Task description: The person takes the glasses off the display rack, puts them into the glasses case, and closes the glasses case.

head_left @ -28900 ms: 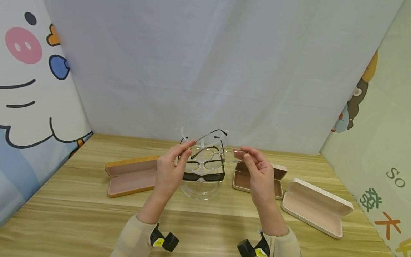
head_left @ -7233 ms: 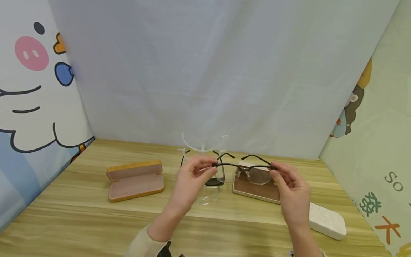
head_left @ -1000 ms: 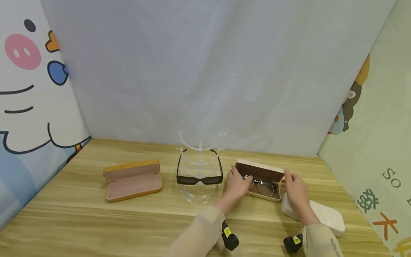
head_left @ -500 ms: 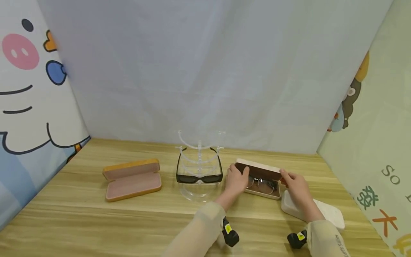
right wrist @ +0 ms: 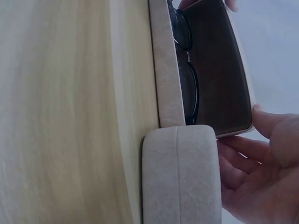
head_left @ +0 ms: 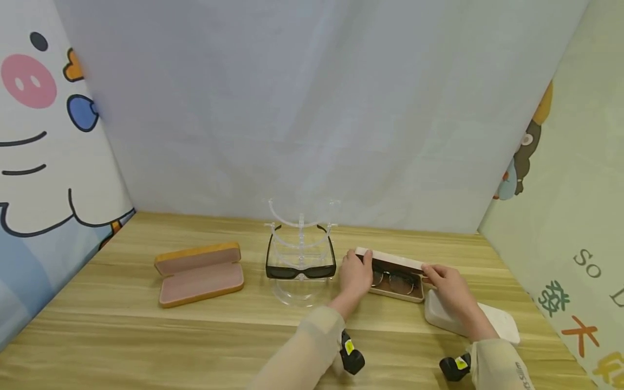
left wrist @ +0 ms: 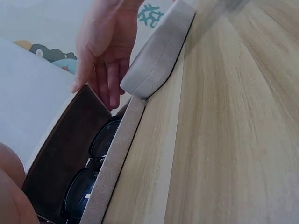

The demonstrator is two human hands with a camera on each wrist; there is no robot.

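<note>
A pale eyeglass case (head_left: pixel 390 260) with a dark brown lining stands right of centre, its lid partly lowered. Dark-rimmed glasses (head_left: pixel 402 284) lie folded inside, lenses toward the front; the lid's shadow covers their upper part. My left hand (head_left: pixel 356 273) grips the case's left end, thumb at the lid's edge. At the right end my right hand (head_left: pixel 449 288) pinches the lid corner; the right wrist view shows the thumb (right wrist: pixel 264 119) on the lid's outer edge and the other fingers curled below it. In the left wrist view, my left hand (left wrist: pixel 14 191) is mostly cut off.
A closed white case (head_left: pixel 499 319) touches the open case's right front corner, under my right forearm. A clear display stand (head_left: pixel 301 238) at centre carries black sunglasses (head_left: pixel 317 272) on a low tier. An open orange case (head_left: pixel 202 284) lies at the left on the wooden table (head_left: pixel 146 346).
Half-rim glasses held in both hands 7 seconds ago no longer show in them. My left thumb has left the glasses in the case, and both hands have tilted its lid lower.
</note>
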